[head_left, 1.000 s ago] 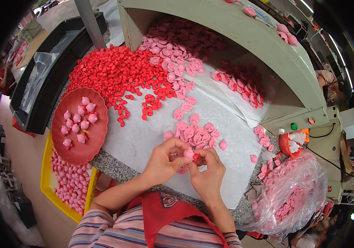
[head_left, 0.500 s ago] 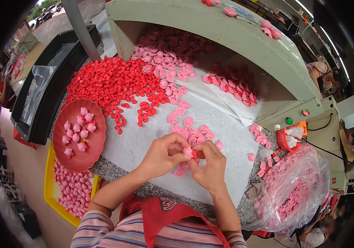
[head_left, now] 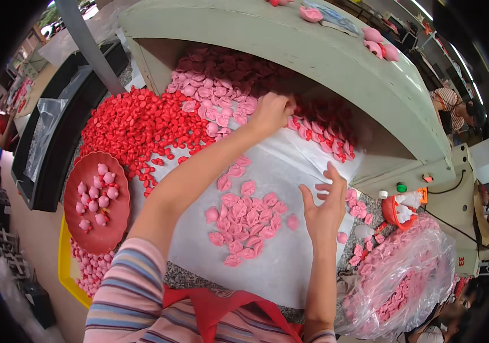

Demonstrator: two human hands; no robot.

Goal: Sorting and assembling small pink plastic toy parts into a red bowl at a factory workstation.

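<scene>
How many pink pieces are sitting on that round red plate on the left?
9, as far as I can tell, clustered on the upper half of the red plate: two at the top, the others trailing down its left side. Some could be hidden behind others.

One red round tray (head_left: 93, 240) holding about ten small pink pieces (head_left: 97, 197); one yellow bin (head_left: 66, 268), one clear plastic bag (head_left: 410, 274) of pink pieces. Roughly twenty-five pink petal pieces (head_left: 244, 220) in the near cluster on one white sheet (head_left: 290, 171). Red pieces (head_left: 130, 123) heaped beyond counting; two hands, left hand (head_left: 270, 111) and right hand (head_left: 324, 208).

Petal cluster (head_left: 244, 223) on sheet (head_left: 279, 268), plate (head_left: 97, 201) left, bag (head_left: 399, 286) right, heap (head_left: 136, 123) behind
</scene>
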